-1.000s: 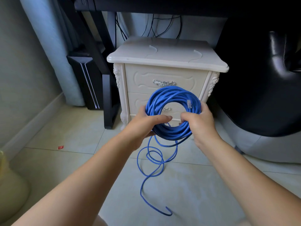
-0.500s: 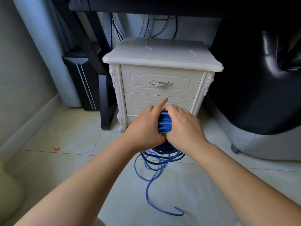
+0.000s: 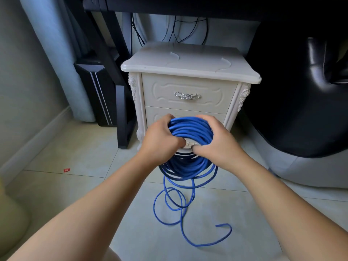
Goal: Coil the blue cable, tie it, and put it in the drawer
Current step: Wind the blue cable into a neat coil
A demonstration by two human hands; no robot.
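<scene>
The blue cable [image 3: 190, 129] is wound into a thick coil held in front of the white nightstand [image 3: 188, 66]. My left hand [image 3: 160, 140] grips the coil's left side and my right hand [image 3: 216, 142] grips its right side, thumbs meeting in the coil's middle. A loose tail of the cable hangs from the coil's bottom and loops over the floor tiles, ending near the lower right. The nightstand's top drawer [image 3: 188, 91] with its silver handle [image 3: 187, 95] is closed; the lower drawer is mostly hidden behind the coil and hands.
A black computer tower [image 3: 96, 91] and a black desk leg [image 3: 123, 113] stand left of the nightstand. A black and grey chair [image 3: 301, 110] fills the right side. Dark wires hang behind the nightstand. A small red scrap [image 3: 66, 170] lies on the tiles.
The coil, squeezed flat between both hands half a second ago, is spread open again into a ring. The loose tail on the floor has shifted to the right.
</scene>
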